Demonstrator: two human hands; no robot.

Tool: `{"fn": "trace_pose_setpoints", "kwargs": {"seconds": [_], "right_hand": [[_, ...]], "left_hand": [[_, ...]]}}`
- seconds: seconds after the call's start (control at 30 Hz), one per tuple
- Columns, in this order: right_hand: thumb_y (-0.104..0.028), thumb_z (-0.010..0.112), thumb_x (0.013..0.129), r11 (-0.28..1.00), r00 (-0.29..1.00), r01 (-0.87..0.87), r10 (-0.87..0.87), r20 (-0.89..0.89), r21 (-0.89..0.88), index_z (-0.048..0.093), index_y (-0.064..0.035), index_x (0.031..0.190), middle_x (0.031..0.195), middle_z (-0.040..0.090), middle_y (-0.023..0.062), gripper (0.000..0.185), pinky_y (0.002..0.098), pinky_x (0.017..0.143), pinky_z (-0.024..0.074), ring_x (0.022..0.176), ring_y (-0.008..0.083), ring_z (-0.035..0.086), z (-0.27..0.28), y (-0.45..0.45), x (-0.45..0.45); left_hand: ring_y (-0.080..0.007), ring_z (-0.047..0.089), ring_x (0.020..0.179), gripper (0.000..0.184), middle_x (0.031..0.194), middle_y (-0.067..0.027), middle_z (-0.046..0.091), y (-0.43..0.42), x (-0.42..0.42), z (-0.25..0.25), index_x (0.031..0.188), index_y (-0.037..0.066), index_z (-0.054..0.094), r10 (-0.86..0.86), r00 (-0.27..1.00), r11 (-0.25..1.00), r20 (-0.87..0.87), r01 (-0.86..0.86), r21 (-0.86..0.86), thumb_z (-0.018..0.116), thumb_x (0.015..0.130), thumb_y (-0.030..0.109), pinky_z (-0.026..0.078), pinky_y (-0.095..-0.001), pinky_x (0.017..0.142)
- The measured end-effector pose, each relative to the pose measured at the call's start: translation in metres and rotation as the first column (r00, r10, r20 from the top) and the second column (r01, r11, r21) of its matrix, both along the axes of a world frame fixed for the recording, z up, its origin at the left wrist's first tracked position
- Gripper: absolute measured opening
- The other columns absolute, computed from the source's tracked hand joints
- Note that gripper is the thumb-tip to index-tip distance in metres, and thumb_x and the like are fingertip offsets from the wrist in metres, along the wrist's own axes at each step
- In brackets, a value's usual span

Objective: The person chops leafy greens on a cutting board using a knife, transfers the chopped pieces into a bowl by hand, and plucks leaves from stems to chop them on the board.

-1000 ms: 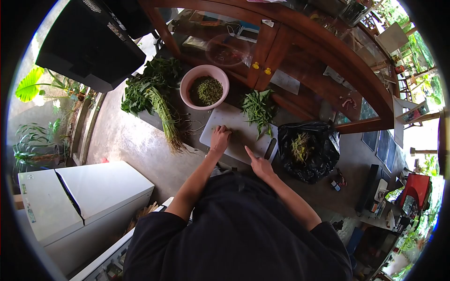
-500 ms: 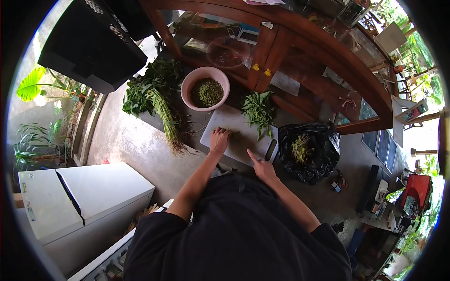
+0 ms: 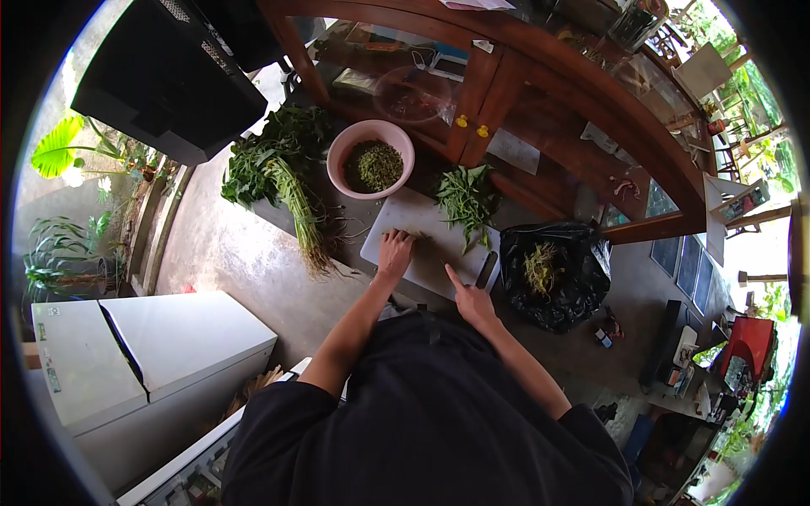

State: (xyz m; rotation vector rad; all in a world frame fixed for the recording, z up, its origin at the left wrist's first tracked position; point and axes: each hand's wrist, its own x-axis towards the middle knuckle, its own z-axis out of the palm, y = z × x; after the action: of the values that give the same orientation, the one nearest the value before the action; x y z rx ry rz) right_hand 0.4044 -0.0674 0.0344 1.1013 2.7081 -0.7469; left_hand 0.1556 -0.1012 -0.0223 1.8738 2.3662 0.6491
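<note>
Over the white cutting board (image 3: pixel 413 221), left hand (image 3: pixel 396 250) with bunched fingers.

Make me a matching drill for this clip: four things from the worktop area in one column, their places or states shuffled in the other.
1. Pink bowl
2. Cutting board
3. Black plastic bag
4. Left hand

A. Holds stringy, yellowish plant scraps
B. Over the board, fingers bent
C. Holds small green pieces
D. Pale, with a dark slot near one end

Pairs: 1-C, 2-D, 3-A, 4-B
</note>
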Motion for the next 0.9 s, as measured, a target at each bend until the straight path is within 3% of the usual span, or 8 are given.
{"fn": "trace_pose_setpoints", "kwargs": {"seconds": [0.13,0.3,0.4,0.53,0.77,0.9], "right_hand": [[-0.01,0.052,0.089,0.998,1.0,0.014,-0.014,-0.005,-0.053,0.012,-0.0319,0.155,0.076,0.067,0.0248,0.08,0.0557,0.066,0.0523,0.069,0.0441,0.065,0.012,0.001,0.003],[-0.01,0.053,0.088,0.999,1.0,-0.004,0.004,0.011,-0.044,0.014,-0.0309,0.155,0.075,0.067,0.0235,0.08,0.0551,0.064,0.0526,0.067,0.0431,0.066,0.021,-0.001,0.006],[-0.01,0.054,0.086,0.999,1.0,-0.025,0.025,0.01,-0.026,0.014,-0.0303,0.155,0.073,0.067,0.0224,0.082,0.0549,0.063,0.053,0.066,0.0423,0.066,0.021,-0.002,0.007],[-0.014,0.051,0.092,0.999,0.999,-0.042,0.043,0.017,-0.031,0.011,-0.028,0.155,0.07,0.066,0.0233,0.076,0.0549,0.061,0.0518,0.065,0.0435,0.065,0.024,-0.002,0.006],[-0.012,0.052,0.09,0.998,0.998,-0.048,0.05,0.043,-0.032,0.011,-0.0281,0.156,0.069,0.065,0.0225,0.079,0.0553,0.061,0.0519,0.064,0.0433,0.065,0.013,-0.004,0.004],[-0.009,0.052,0.089,0.999,0.999,-0.034,0.034,0.03,0.015,0.01,-0.034,0.155,0.07,0.065,0.0234,0.083,0.0552,0.062,0.0526,0.066,0.0439,0.065,0.0,-0.004,-0.005]], "left_hand": [[-0.0255,0.056,0.104,0.021,0.102,-0.0063,0.067,0.002,0.002,0.004,0.101,0.011,0.07,-0.015,1.0,0.998,-0.015,0.014,-0.056,0.064,0.081,0.013,0.043,-0.0383,0.088],[-0.0256,0.056,0.104,0.021,0.101,-0.0039,0.066,0.006,0.003,0.001,0.099,0.013,0.073,0.028,0.994,0.999,0.105,-0.03,0.014,0.064,0.08,0.011,0.043,-0.0383,0.087],[-0.0246,0.056,0.103,0.022,0.1,-0.0021,0.066,0.005,0.004,0.003,0.097,0.016,0.075,0.047,0.997,0.998,0.054,-0.045,-0.044,0.064,0.078,0.012,0.043,-0.0379,0.086],[-0.0235,0.056,0.102,0.023,0.099,-0.0008,0.065,0.002,0.003,0.006,0.096,0.018,0.076,0.05,0.996,0.998,0.072,-0.046,-0.049,0.065,0.077,0.012,0.044,-0.0374,0.085],[-0.0227,0.056,0.101,0.02,0.1,0.001,0.064,0.001,0.003,0.009,0.096,0.018,0.075,0.009,0.999,1.0,0.038,-0.009,-0.014,0.067,0.078,0.015,0.043,-0.0367,0.085],[-0.0227,0.057,0.099,0.019,0.099,0.0008,0.064,0.002,0.003,0.007,0.096,0.017,0.074,0.007,1.0,1.0,0.025,-0.006,-0.027,0.068,0.078,0.015,0.043,-0.0364,0.085]]}}
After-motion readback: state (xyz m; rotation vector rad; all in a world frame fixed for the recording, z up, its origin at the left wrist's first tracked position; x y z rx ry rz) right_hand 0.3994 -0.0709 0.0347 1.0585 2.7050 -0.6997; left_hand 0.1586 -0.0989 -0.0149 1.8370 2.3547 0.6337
